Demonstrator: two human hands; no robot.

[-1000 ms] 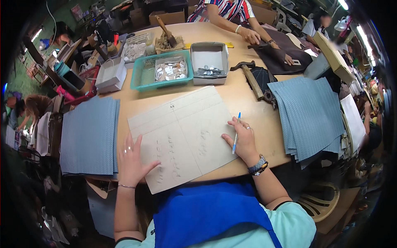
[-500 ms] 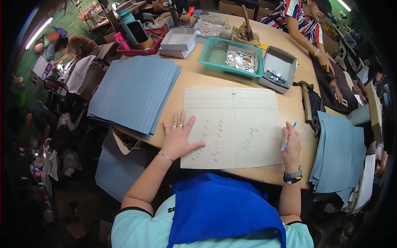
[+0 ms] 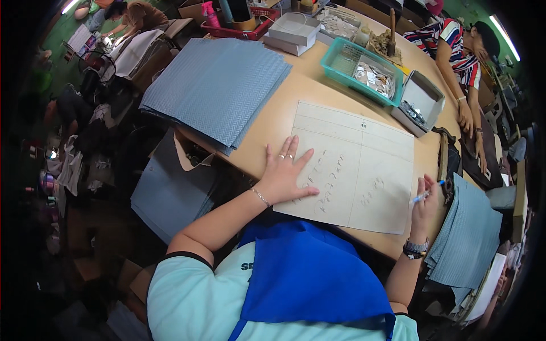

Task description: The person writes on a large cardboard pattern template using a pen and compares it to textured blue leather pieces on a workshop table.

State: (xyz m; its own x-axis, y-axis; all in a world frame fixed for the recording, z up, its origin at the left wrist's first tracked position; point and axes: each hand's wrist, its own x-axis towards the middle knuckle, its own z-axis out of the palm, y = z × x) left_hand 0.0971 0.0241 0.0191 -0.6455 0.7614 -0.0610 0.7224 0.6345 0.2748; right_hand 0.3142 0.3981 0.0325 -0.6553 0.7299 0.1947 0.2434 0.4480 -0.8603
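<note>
A cream cardboard pattern sheet (image 3: 369, 170) with ruled lines and handwriting lies on the table in front of me. My left hand (image 3: 285, 177) rests flat on its left edge, fingers spread, with rings and a bracelet on it. At the sheet's lower right corner, my right hand (image 3: 424, 206) holds a blue and white pen (image 3: 420, 198) between its fingers. A tall stack of blue-grey woven-textured sheets (image 3: 219, 85) stands beyond my left hand. Another stack of such sheets (image 3: 465, 236) hangs over the table's edge right of my right hand.
Toward the back are a teal plastic basket (image 3: 335, 71) of small pieces, a grey open box (image 3: 429, 96), a white box (image 3: 293, 28) and a red basket (image 3: 259, 33). A wooden-handled tool (image 3: 443, 153) lies near the right stack. Across the table, a co-worker's hands (image 3: 467, 119) rest on dark material.
My view has turned, so the table and its things appear shifted right and tilted. My left hand stays flat on the sheet; my right hand still holds the pen, its angle slightly changed.
</note>
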